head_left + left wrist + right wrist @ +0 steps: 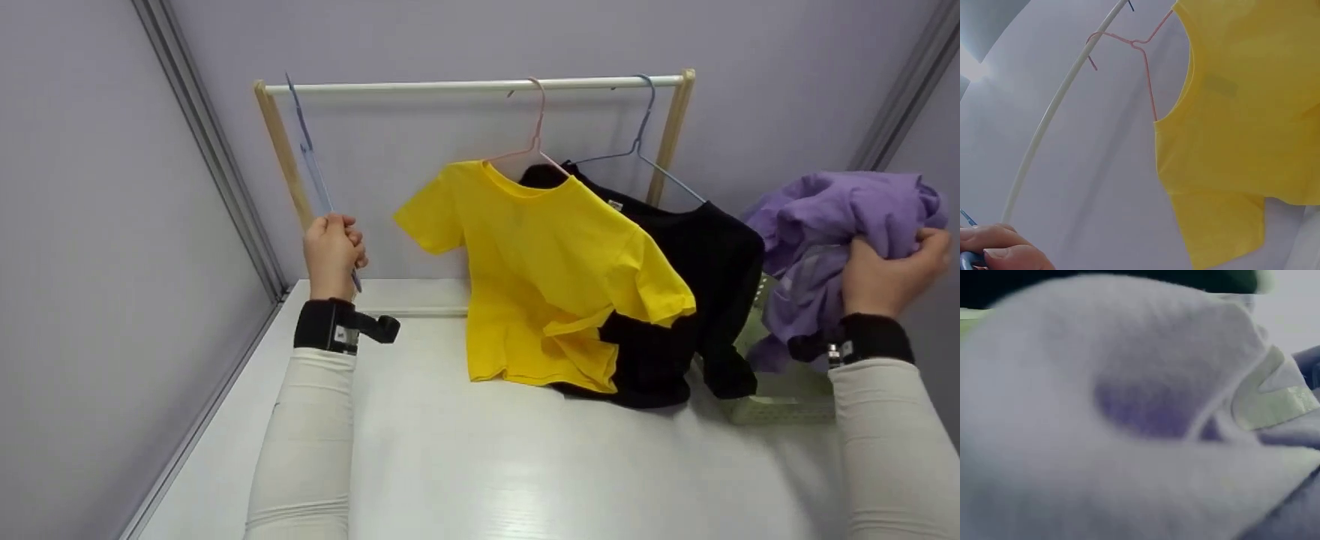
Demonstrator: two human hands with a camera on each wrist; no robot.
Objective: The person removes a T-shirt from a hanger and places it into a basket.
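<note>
A: What is held at the far left?

B: A blue hanger [319, 180], bare and seen nearly edge-on, is gripped by the left hand [334, 251], with the fingers curled round it. Its hook is seen at the left end of the white rail [420, 86]; whether it is hooked over the rail or free of it cannot be told.

A: And farther along?

B: A yellow T-shirt [540, 262] is hung from the rail on a pink hanger [540, 112]. Behind it and to the right, a black top [720, 262] is hung on a second blue hanger [648, 112].

A: Is any container seen?

B: A green basket [787, 411] is set on the white table [450, 465] at the right. It is partly hidden by cloth, so its contents cannot be made out.

A: Where is the purple garment [817, 225]?

B: It is held bunched above the basket, clamped in the right hand [892, 274], with its lower folds hanging down by the basket.

A: Which step is in hand?

B: The pairing of hanger and garment, it is judged. For the next move, the cloth would need to be loosened and its neck opening found.
</note>
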